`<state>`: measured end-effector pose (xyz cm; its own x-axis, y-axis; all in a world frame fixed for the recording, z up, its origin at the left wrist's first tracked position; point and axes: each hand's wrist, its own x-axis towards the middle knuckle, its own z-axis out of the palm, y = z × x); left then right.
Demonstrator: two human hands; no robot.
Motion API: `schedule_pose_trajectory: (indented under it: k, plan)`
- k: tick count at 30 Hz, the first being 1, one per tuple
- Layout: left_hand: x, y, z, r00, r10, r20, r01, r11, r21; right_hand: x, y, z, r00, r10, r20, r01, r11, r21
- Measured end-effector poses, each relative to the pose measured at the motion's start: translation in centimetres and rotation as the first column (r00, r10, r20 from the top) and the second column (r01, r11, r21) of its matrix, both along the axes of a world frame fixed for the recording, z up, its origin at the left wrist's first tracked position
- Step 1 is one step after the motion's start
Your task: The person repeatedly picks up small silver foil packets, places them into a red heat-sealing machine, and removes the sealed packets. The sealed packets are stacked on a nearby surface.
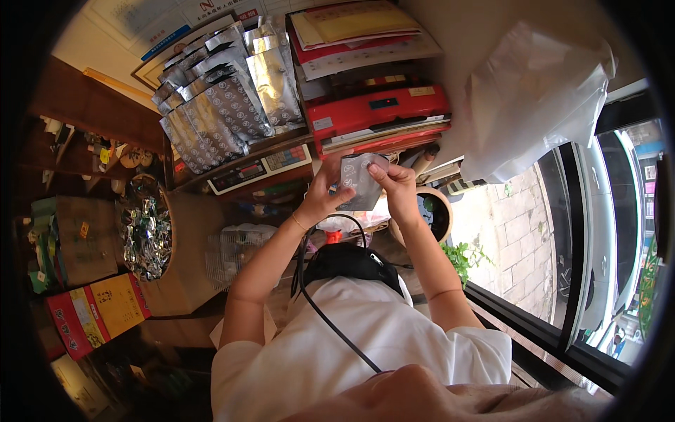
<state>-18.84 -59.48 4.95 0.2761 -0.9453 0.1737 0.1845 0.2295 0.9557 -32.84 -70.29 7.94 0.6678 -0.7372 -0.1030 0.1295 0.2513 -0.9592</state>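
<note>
Silver bags (pixel 228 98) stand in rows beyond, while the left hand (pixel 323 193) and right hand (pixel 400 188) pinch one grey bag (pixel 360 186), whether sealed I cannot tell.

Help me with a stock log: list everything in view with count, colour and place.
Held pouch: 1, silver-grey, centre
Standing pouches: many, silver and grey, upper left
Papers: stack, yellow and red, top centre
Device: 1, red, below papers
Keypad unit: 1, white, below standing pouches
Plastic bag: 1, white, upper right
Cartons: at least 2, brown, left
Shiny packets: many, silver and green, in one carton
Flat box: 1, red and yellow, lower left
Round pot: 1, brown, right of centre
Plant: 1, green, right
Vehicle: at least 1, pale, outside, right
Waist bag: 1, black, at waist
Shirt: 1, white, bottom
Left hand: 1, bare, on held pouch
Right hand: 1, bare, on held pouch
</note>
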Motion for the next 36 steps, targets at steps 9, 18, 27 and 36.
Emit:
schedule_pose_trajectory:
  k: [9, 18, 27, 36]
  plan:
    - [-5.1, -3.6, -15.7, 0.953, -0.05, -0.3, 0.137, 0.951, 0.279, -0.3, -5.5, -12.1, 0.972, -0.046, -0.232, 0.095, 0.974, 0.207]
    - [-6.1, -7.5, -19.3, 0.894, 0.153, -0.42, 0.039, 0.909, 0.414, 1.8, -11.3, -19.0, 0.915, 0.019, -0.404, 0.038, 0.991, 0.131]
    - [-6.1, -9.6, -19.7, 0.862, 0.278, -0.423, -0.034, 0.865, 0.5, 3.8, -13.3, -21.4, 0.803, -0.127, -0.583, 0.075, 0.991, -0.112]
    - [-6.1, -9.6, -20.8, 0.795, 0.304, -0.525, 0.011, 0.858, 0.513, 2.0, -11.3, -17.1, 0.92, -0.307, -0.245, -0.107, 0.405, -0.908]
